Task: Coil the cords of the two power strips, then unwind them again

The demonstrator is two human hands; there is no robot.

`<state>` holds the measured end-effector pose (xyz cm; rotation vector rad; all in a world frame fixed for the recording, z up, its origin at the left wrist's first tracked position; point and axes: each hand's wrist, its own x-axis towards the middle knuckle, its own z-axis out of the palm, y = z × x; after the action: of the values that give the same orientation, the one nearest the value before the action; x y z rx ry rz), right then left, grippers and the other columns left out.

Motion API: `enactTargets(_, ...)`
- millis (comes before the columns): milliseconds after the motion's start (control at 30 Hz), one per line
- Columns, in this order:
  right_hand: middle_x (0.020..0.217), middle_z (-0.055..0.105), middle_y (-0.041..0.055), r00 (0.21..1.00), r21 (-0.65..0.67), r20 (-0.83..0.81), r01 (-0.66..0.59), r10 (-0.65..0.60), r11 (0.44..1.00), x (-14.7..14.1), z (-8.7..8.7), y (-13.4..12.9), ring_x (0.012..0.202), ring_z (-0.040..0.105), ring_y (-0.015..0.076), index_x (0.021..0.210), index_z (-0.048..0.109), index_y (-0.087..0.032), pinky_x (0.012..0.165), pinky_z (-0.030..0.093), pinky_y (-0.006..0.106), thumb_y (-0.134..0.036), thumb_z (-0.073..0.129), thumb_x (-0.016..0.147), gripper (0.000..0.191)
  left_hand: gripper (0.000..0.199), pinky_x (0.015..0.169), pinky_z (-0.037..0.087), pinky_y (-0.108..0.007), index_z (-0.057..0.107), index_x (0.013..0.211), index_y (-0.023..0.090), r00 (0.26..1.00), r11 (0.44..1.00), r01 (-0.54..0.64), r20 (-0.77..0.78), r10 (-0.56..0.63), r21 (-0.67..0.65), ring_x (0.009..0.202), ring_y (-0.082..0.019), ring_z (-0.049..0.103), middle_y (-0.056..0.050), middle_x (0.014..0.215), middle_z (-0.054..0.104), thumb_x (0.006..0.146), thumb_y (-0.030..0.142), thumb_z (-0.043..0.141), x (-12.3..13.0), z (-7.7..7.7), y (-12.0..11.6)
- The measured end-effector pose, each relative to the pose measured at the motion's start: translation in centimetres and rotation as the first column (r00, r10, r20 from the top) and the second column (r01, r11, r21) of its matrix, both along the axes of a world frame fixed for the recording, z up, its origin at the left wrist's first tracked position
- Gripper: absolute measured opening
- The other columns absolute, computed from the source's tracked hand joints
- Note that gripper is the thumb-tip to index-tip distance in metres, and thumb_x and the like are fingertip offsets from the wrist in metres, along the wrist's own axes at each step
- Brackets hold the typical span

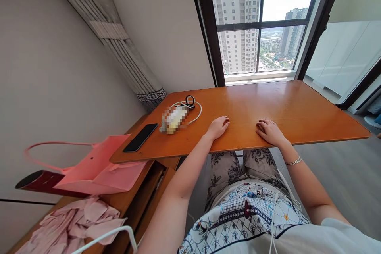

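My left hand [218,127] lies on the orange-brown wooden table [256,103] near its front edge, fingers loosely stretched out and holding nothing. A short way to the right, my right hand [269,131] rests on the same top with relaxed, slightly bent fingers, also holding nothing. Left of my left hand is a blurred white and yellow object [175,119], with a white cable [200,113] looped beside it and a black cable coil [189,102] behind. A black phone [141,137] lies flat at the table's left end.
Below the table's left end, a pink bag [101,166] sits on a wooden cabinet [131,206], with a dark red cylindrical object [44,182] beside it. Pink cloth [74,222] lies in front. A gathered curtain [119,43] hangs at left; a window [258,27] stands behind the table.
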<state>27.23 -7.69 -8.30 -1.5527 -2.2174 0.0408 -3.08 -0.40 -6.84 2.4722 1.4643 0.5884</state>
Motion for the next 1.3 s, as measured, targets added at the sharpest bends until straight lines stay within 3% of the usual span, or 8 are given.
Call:
enactTargets(167,0.138,0.063,0.013,1.0,0.014,-0.011,0.004,-0.004,1.0,0.0,-0.3,0.1,0.132,0.055,0.0295,0.123,0.068,-0.021,0.112,0.04,0.047,-0.042,0.052,0.097,0.037,0.041,0.119,0.039,-0.041,0.067,0.125,0.016,1.0,1.0,-0.004,0.019,0.004,-0.007,0.139,-0.023,0.053,-0.012,0.144,0.062,0.096,0.035,0.045,0.0,0.1,-0.1)
enactTargets(900,0.137,0.064,0.0126,1.0,0.014,-0.001,0.002,-0.001,1.0,0.2,-0.2,0.2,0.128,0.057,0.03,0.121,0.068,-0.021,0.11,0.043,0.046,-0.04,0.053,0.097,0.034,0.041,0.12,0.038,-0.038,0.067,0.126,0.012,1.0,1.0,0.0,0.031,0.0,-0.001,0.139,-0.024,0.053,-0.015,0.144,0.061,0.095,0.033,0.049,0.0,-0.4,0.3)
enactTargets(1300,0.138,0.063,0.0137,1.0,-0.009,-0.005,0.007,-0.007,1.0,0.0,0.2,0.0,0.128,0.057,0.0317,0.122,0.068,-0.018,0.11,0.043,0.048,-0.039,0.055,0.097,0.035,0.037,0.119,0.041,-0.043,0.069,0.122,0.017,0.998,0.999,0.007,0.067,-0.009,0.032,0.136,-0.026,0.056,-0.012,0.14,0.065,0.092,0.031,0.054,-0.3,-1.2,0.9)
